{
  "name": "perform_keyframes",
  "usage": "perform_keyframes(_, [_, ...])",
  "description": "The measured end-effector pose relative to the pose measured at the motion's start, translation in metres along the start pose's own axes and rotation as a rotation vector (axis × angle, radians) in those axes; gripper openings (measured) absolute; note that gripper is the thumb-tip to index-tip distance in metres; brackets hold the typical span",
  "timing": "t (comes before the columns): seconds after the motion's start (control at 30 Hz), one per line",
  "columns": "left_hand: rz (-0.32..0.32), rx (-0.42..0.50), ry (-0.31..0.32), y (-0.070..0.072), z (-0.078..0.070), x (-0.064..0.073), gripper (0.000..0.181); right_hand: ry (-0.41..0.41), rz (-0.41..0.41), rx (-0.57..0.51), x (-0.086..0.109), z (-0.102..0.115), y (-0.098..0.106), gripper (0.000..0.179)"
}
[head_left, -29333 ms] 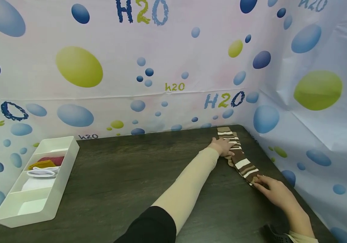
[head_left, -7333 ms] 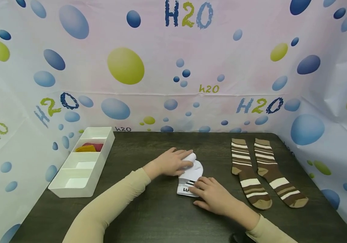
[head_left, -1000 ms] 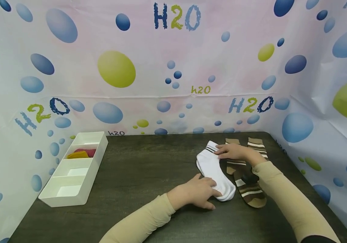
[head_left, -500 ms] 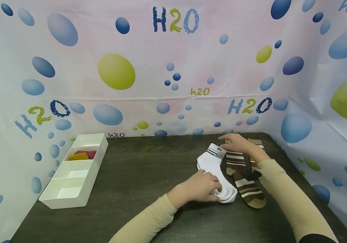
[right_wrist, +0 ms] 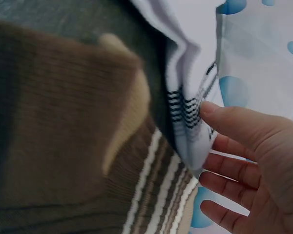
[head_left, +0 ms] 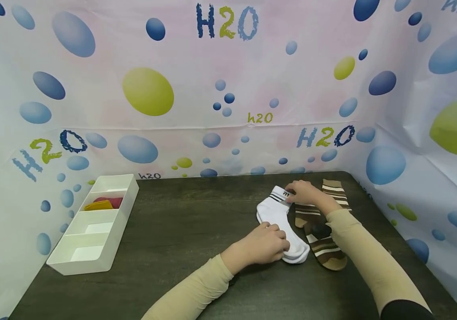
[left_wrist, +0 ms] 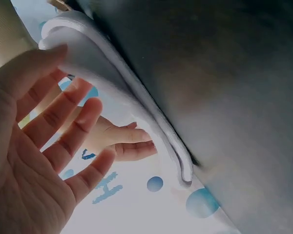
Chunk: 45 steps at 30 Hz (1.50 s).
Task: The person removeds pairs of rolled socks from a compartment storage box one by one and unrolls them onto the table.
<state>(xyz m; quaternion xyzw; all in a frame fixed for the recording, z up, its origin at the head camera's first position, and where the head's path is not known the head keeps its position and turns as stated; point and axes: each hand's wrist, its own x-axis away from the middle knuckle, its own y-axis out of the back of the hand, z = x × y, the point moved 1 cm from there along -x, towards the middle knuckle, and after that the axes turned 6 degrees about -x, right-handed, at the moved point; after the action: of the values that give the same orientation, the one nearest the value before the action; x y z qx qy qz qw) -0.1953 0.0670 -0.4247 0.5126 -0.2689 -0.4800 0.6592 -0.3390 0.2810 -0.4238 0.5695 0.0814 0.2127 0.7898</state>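
A pair of white ankle socks [head_left: 274, 215] lies stacked on the dark table, cuffs toward the back and toes toward the front. My left hand [head_left: 261, 243] rests beside and partly over the foot part. In the left wrist view its fingers are spread and loosely bent, with the thumb close to the sock [left_wrist: 95, 56]. Up at the striped cuff [right_wrist: 190, 109], my right hand [head_left: 307, 195] touches the edge with its thumb, other fingers fairly straight. Two brown striped socks [head_left: 334, 260] lie just to the right, partly hidden under my right hand and forearm.
At the left stands a white box [head_left: 117, 242] divided into several compartments. One compartment holds a folded mustard sock [head_left: 98, 205] and a dark red one [head_left: 115, 202]. Printed white sheeting [head_left: 196, 146] walls the table's back and sides.
The white socks, in the box at first, went to the table's middle, then beside the brown socks, which had been stacked and were spread apart. Lately my right hand lifted off the cuff and returned.
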Motion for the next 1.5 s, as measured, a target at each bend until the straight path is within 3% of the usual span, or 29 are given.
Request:
perform_keyframes(0.13, [-0.026,-0.035,0.018,-0.001,0.000,0.000,0.011,-0.013,-0.011,0.028,0.000,0.001,-0.001,0.042])
perform_keyframes(0.4, [-0.061,-0.055,0.038,-0.001,-0.001,0.001,0.007,-0.025,-0.041,-0.053,-0.001,0.002,-0.002,0.026])
perform_keyframes(0.57, [-0.066,-0.051,0.053,0.001,0.000,0.001,0.009,-0.005,-0.093,-0.048,0.000,0.004,0.000,0.014])
perform_keyframes(0.73, [-0.091,-0.065,0.057,0.003,0.000,0.002,0.009,0.062,-0.183,0.032,0.005,0.007,0.002,0.008])
perform_keyframes(0.97, [-0.122,-0.086,0.057,0.005,0.000,0.002,0.008,0.219,-0.338,0.294,0.014,0.011,0.001,0.008])
perform_keyframes(1.1, [-0.142,-0.098,0.053,0.008,0.001,0.003,0.009,0.285,-0.416,0.375,0.019,0.011,0.002,0.010])
perform_keyframes(1.33, [-0.205,-0.139,0.054,0.014,0.003,0.009,0.009,0.381,-0.542,0.392,0.025,0.016,0.009,0.010])
perform_keyframes(1.5, [-0.278,-0.171,0.060,0.017,0.004,0.019,0.008,0.436,-0.584,0.355,0.021,0.023,0.015,0.008])
